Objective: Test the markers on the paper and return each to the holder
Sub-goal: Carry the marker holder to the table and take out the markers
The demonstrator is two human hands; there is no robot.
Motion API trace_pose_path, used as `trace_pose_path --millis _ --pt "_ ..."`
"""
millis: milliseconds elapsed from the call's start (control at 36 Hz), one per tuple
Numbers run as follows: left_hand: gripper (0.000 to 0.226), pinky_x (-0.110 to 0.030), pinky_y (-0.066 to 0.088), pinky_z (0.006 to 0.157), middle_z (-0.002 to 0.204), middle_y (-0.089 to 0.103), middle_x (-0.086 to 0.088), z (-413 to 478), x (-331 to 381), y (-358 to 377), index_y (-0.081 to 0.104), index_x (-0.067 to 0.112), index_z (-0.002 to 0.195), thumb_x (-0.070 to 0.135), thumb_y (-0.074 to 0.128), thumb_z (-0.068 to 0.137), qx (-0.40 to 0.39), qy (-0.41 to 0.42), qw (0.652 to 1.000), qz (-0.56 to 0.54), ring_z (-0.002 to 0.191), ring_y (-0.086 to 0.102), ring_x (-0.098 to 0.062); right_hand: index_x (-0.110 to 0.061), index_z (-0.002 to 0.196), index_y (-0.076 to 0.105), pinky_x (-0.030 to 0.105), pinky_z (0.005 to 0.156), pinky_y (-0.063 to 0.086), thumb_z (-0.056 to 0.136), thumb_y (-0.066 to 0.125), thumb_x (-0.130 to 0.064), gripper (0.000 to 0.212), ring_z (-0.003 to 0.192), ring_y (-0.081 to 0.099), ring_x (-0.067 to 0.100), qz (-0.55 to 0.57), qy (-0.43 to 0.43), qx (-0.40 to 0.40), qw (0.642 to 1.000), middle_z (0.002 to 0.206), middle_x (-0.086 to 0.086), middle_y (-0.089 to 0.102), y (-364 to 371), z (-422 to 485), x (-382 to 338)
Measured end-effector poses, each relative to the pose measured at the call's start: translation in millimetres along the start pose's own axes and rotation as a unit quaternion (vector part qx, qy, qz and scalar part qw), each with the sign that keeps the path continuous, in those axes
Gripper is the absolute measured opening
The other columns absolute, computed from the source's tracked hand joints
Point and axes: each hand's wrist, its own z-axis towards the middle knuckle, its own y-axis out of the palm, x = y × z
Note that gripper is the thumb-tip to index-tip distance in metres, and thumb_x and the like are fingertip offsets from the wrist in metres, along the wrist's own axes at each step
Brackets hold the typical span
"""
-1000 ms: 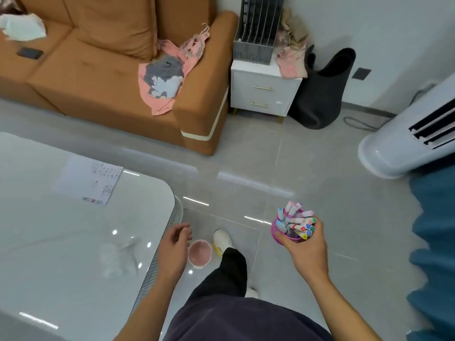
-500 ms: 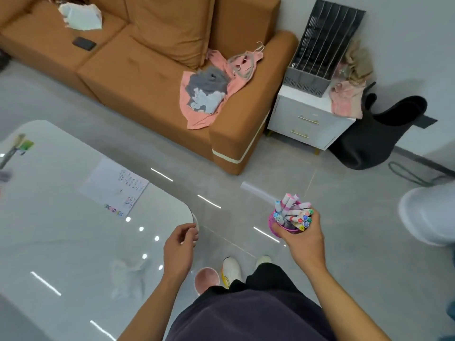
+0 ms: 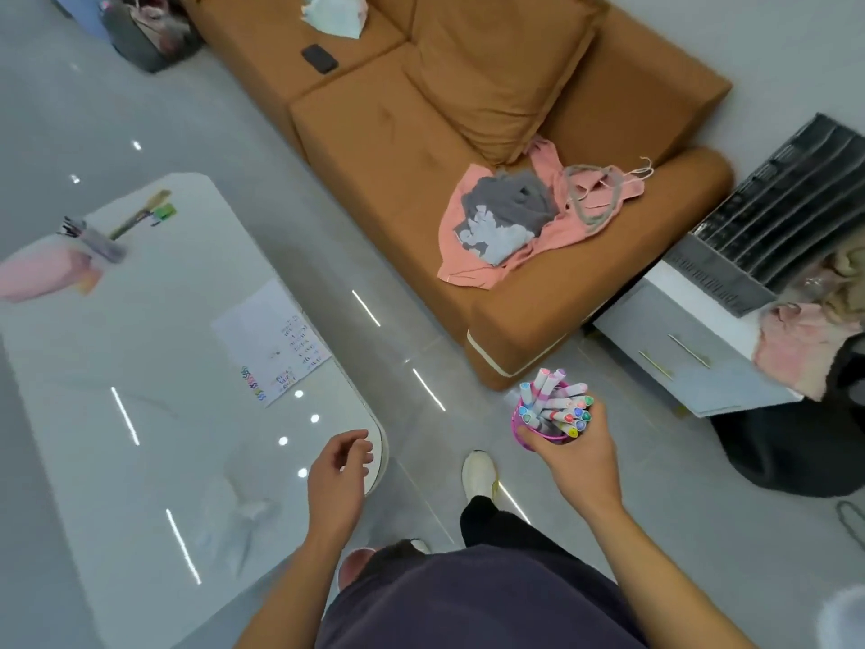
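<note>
Curled fingers of the right hand [image 3: 580, 456] grip the pink holder [image 3: 547, 435], off the table's [image 3: 140, 461] right side. The markers [image 3: 557, 405] stand on end, caps up, slightly splayed. The left hand [image 3: 339, 475], loosely curled and empty, hovers over the table's near corner. The paper [image 3: 271, 341] lies flat by its right edge.

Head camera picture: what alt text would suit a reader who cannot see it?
A standing person's right hand holds a pink holder full of markers; the left hand hovers empty over the edge of a white table bearing a scribbled paper.
</note>
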Motion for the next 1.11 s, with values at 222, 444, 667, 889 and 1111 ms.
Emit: trace_pose_path --millis 222,444,667,889,1111 --pt "0.019 -0.026 0.056 0.076 0.093 0.073 0.006 19.2 15.9 14.9 0.07 0.032 0.098 0.02 0.056 0.098 0.07 -0.026 0.997 -0.017 0.087 0.07 -0.011 -0.046 0.126 0.051 0.028 0.083 0.056 0.063 0.099 -0.04 0.079 0.097 0.07 -0.005 -0.014 -0.021 -0.068 0.997 0.11 -0.028 0.07 11.2 64.1 -31.3" --pt "0.019 -0.024 0.055 0.076 0.093 0.073 0.009 62.3 41.1 21.4 0.07 0.035 0.099 0.022 0.056 0.099 0.137 -0.062 0.988 -0.047 0.085 0.069 -0.004 -0.052 0.119 0.049 0.036 0.085 0.06 0.062 0.099 -0.04 0.076 0.098 0.069 -0.001 -0.053 -0.063 -0.128 0.988 0.108 -0.029 0.067 57.2 138.3 -78.4" --pt "0.019 -0.025 0.056 0.075 0.09 0.074 0.006 139.5 70.1 13.9 0.07 0.033 0.097 0.019 0.057 0.098 0.171 -0.079 0.979 -0.08 0.084 0.07 -0.008 -0.059 0.11 0.051 0.011 0.07 0.054 0.064 0.1 -0.037 0.071 0.097 0.068 -0.009 -0.065 -0.117 -0.163 0.978 0.108 -0.035 0.068 123.9 206.3 -144.0" --pt "0.016 -0.024 0.054 0.073 0.089 0.074 0.006 207.4 114.6 -8.4 0.072 0.026 0.099 0.018 0.06 0.094 0.214 -0.093 0.963 -0.136 0.082 0.07 -0.007 -0.052 0.118 0.053 0.021 0.079 0.055 0.064 0.099 -0.038 0.073 0.1 0.068 -0.009 -0.078 -0.133 -0.218 0.964 0.113 -0.03 0.07 192.5 260.4 -206.8" --pt "0.016 -0.027 0.055 0.075 0.091 0.074 0.007 253.3 140.3 -10.5 0.072 0.028 0.099 0.018 0.06 0.095 0.272 -0.116 0.941 -0.165 0.081 0.07 -0.005 -0.048 0.126 0.051 0.022 0.073 0.058 0.062 0.098 -0.051 0.079 0.098 0.072 -0.006 -0.116 -0.147 -0.287 0.94 0.115 -0.023 0.072 257.3 312.6 -262.0"
